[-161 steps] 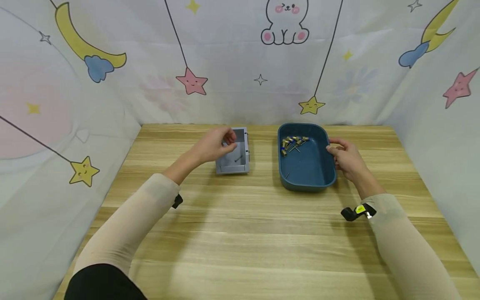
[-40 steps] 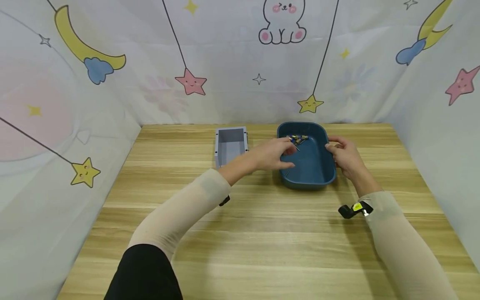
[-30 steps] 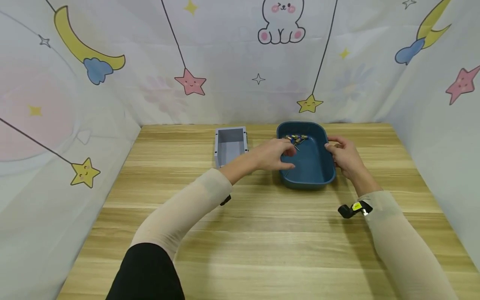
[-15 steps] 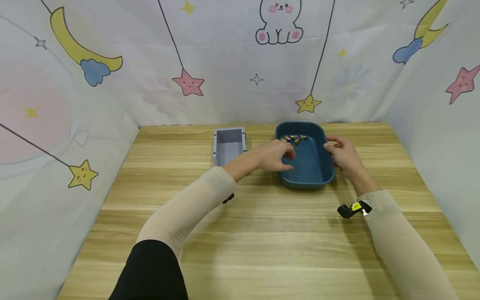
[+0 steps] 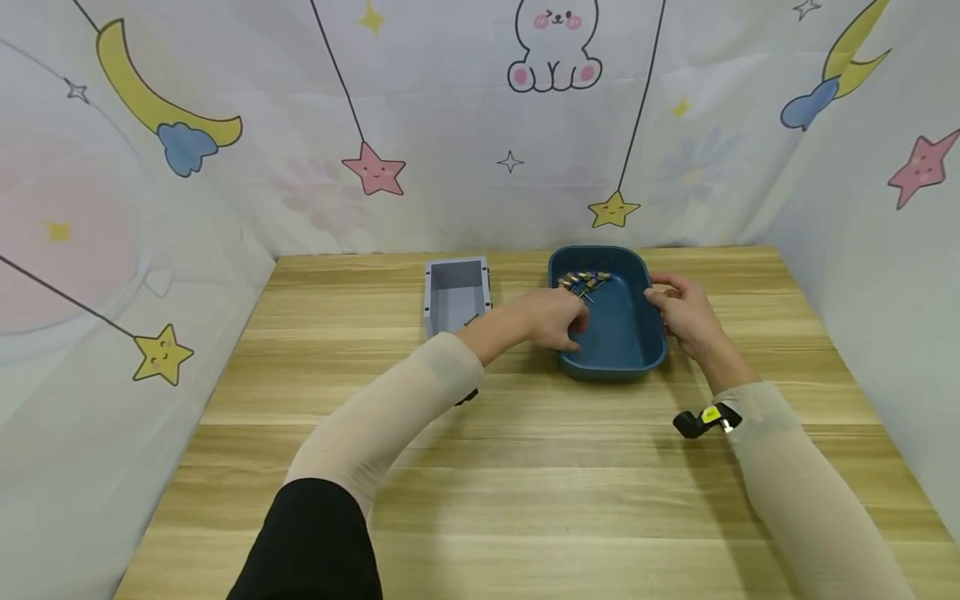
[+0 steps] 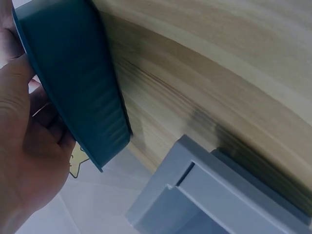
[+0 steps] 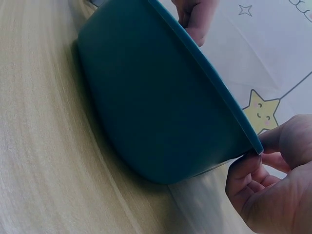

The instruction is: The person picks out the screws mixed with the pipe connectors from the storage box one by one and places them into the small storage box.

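My left hand reaches over the left rim of a blue plastic bin, thumb and fingers bent down inside it near the front left corner. Whether its fingertips hold anything is hidden. At the bin's back left lies a small heap of brass-coloured fittings, some with blue parts, with thin screws or pins among them. My right hand pinches the right rim between thumb and fingers, as the right wrist view shows too. Left of the bin stands a grey open box, holding a dark screw, partly behind my left wrist.
Both containers stand near the back edge of a wooden table. White printed cloth hangs close behind them and along both sides. My left forearm crosses in front of the grey box.
My left hand has come from over the grey box to inside the bin; lately it moved slightly toward the front there, its thumb and fingers drawing closer. My right hand has kept hold of the rim.
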{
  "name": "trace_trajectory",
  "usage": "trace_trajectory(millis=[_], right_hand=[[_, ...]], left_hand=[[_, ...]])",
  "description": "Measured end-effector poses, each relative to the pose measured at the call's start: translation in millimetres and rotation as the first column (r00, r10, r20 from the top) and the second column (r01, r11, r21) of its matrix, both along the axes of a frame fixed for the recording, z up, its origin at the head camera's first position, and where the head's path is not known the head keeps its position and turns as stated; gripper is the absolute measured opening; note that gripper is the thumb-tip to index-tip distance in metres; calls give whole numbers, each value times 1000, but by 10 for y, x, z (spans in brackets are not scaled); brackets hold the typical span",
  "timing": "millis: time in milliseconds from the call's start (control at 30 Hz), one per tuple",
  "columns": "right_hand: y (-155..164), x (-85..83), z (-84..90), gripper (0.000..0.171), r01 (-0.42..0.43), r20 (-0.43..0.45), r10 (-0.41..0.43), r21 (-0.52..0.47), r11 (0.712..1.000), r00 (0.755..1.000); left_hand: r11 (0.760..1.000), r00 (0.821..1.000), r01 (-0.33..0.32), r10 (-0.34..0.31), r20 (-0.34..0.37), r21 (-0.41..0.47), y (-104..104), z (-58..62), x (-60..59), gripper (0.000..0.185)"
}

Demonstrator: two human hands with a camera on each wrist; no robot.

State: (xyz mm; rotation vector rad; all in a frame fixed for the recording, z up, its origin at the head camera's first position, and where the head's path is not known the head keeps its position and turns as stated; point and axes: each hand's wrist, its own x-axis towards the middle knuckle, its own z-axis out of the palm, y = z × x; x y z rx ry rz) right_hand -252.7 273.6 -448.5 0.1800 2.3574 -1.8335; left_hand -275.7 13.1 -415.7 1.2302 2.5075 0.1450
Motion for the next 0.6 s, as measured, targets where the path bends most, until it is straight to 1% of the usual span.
trace_trajectory(millis=[200,300,433,600], right_hand=[[7,2,-8,48,3,-5,-3,-23,1000,1000],[11,-5,-12,48,3,-3,-3,-23,1000,1000],[16,-11,-17,48,5,-3,-5,-24,1000,1000],[21,-22,-27,48,5,0,-5,-29,1000,1000]], left_hand=[[996,999,-9,5,-49,-87,60,4,6,30],[993,998,-11,4,-56,-120,96,10,-1,28],[983,999,-22,14,-49,-183,150,19,3,26],[967,998,-37,23,-59,-250,211,19,30,29]])
